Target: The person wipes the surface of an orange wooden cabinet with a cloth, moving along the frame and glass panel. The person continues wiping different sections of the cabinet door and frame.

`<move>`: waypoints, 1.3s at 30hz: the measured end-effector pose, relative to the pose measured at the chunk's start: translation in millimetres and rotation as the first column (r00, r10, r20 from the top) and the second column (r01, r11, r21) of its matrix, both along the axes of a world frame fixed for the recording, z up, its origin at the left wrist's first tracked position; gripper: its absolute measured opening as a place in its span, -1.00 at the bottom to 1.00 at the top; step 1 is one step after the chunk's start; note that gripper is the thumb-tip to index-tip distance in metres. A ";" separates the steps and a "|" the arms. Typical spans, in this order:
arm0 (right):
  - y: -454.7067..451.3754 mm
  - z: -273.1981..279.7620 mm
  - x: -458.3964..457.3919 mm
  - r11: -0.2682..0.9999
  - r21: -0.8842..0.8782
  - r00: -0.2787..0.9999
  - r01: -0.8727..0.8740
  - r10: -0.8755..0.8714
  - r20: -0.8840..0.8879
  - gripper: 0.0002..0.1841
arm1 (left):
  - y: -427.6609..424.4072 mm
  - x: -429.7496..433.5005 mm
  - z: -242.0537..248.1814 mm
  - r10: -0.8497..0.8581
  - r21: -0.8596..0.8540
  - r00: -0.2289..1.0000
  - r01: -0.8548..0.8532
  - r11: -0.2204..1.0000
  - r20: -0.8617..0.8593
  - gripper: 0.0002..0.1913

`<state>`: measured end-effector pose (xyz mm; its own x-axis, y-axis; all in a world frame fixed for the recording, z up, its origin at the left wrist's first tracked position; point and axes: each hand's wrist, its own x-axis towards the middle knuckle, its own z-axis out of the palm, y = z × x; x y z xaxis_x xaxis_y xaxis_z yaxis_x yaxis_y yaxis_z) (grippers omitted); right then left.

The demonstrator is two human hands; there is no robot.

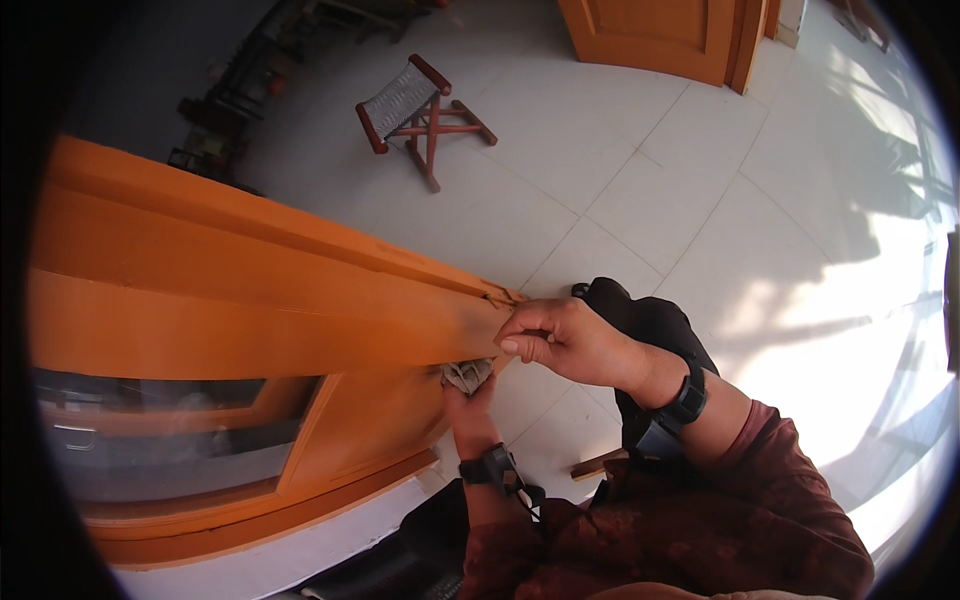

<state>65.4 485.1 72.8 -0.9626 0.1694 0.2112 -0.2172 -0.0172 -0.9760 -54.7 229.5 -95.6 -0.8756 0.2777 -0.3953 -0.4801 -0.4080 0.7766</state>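
My left hand (471,397) holds a crumpled grey cloth (468,375) against the lower part of an orange wooden door (360,330), near its edge. Above and to the right of it, my right hand (562,341) is beside the door's edge, fingers curled with the thumb near the index finger. Whether anything small is between those fingertips cannot be told. A glass pane (180,442) is set in the orange woodwork at the lower left. Both wrists wear black bands with small devices.
A folding stool (405,97) with red legs and a woven seat stands on the tiled floor (570,150). Another orange door (652,34) is at the top right. Dark, indistinct objects lie at the upper left. A wooden piece (596,465) shows below my arms.
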 end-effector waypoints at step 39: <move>3.2 -6.3 -9.5 0.986 0.162 0.999 0.034 -0.033 -0.007 -0.79 | -24.5 -10.5 -111.4 0.130 0.426 0.856 -0.374 0.824 0.500 -0.58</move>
<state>55.9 488.3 66.5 -0.9559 0.1649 0.2430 -0.2194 0.1488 -0.9642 -65.2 205.0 -206.9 -0.7122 0.3335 -0.6177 -0.5356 -0.8269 0.1711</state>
